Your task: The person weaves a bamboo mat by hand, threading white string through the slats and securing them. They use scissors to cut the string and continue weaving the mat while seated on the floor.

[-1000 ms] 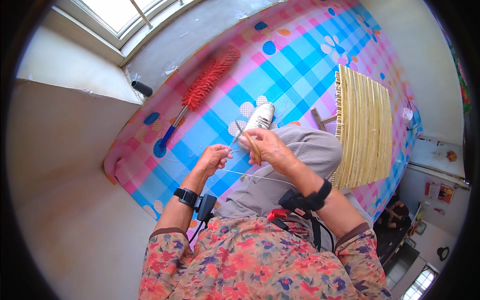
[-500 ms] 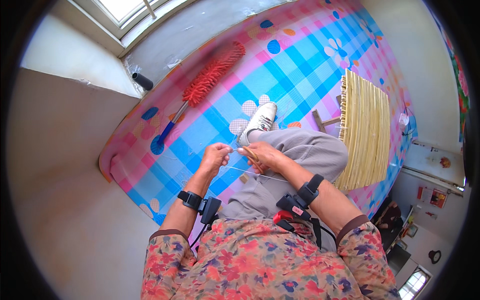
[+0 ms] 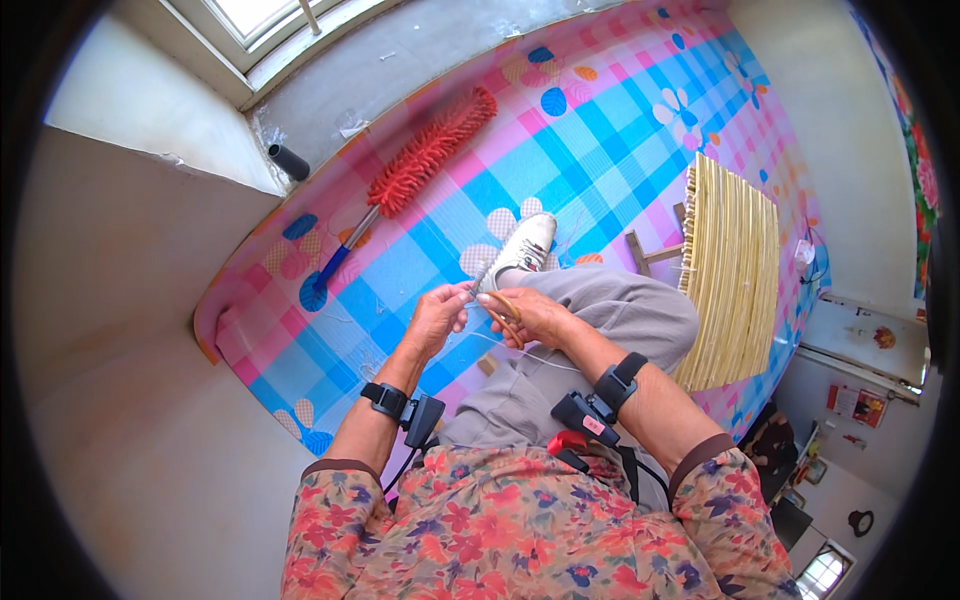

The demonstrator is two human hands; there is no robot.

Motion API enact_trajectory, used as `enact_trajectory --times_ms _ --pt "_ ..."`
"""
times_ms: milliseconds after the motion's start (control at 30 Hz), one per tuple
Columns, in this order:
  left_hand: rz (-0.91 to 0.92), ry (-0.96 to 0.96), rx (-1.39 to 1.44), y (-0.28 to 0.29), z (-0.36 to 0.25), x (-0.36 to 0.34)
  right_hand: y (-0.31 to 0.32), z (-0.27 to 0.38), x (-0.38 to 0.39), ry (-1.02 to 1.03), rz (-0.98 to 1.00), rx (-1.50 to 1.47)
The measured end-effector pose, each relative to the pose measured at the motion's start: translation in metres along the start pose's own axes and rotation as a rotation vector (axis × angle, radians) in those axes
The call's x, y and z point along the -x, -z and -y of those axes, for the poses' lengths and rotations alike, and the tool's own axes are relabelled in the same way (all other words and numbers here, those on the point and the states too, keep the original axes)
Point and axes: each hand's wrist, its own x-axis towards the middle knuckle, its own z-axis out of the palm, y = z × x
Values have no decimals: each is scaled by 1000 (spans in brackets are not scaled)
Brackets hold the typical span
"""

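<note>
Over my bent leg my two hands are close together, fingertips nearly touching. My left hand is closed in a pinch on a thin white string. My right hand is wrapped round a pair of scissors with brownish-orange handle loops. The blades point toward the left fingertips, and I cannot make out whether they are spread. From near the hands, a white string runs right across my grey trousers. Beyond the hands is my white shoe.
A red fluffy duster with a blue handle lies on the checked, flowered sheet to the left. At right, a mat of pale stalks rests over a wooden frame. Loose threads lie on the sheet. A windowsill borders the far left.
The scissors have tilted, and their blades now reach up between the fingertips. The string between my hands hangs lower and looser. The view has shifted slightly.
</note>
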Motion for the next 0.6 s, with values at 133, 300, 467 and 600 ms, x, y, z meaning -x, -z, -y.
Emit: enact_trajectory --times_ms 133,300,467,600 --pt "95 -78 103 1 3 -1 2 2 0 22 27 -15" --pt "-35 -88 -56 3 9 -7 4 2 -1 37 23 12" --pt "23 -261 -62 5 9 -8 5 4 -2 55 30 13" --pt "95 -176 104 4 4 -8 5 4 -2 53 18 10"
